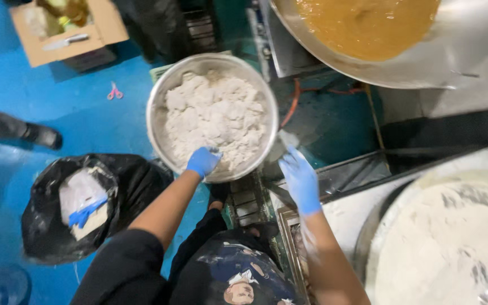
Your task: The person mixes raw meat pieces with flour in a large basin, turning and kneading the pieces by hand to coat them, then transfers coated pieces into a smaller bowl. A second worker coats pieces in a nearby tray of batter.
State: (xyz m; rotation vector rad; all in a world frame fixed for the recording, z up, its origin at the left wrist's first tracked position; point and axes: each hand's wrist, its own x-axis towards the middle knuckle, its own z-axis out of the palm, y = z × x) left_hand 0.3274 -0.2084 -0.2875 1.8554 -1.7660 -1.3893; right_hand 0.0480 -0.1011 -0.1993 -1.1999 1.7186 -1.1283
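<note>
Mid-batch, a person in blue gloves works at a large steel bowl [213, 116] heaped with white, crumbly dough or wet flour, the bowl sitting low over a blue floor [40, 107]. The left hand [203, 161] rests on the near rim, fingers curled into the mass, its grip closed on a clump; the right hand [299, 179] hovers just beside the bowl's right edge, open and flat, holding nothing, though blur makes that uncertain. The bowl looks nearly full, so most of the white mass remains to be handled. Room is tight: a wide pan of orange batter [368, 25] overhangs above, a floured round tray [441, 243] crowds the right, a black rubbish bag [80, 203] the left.
</note>
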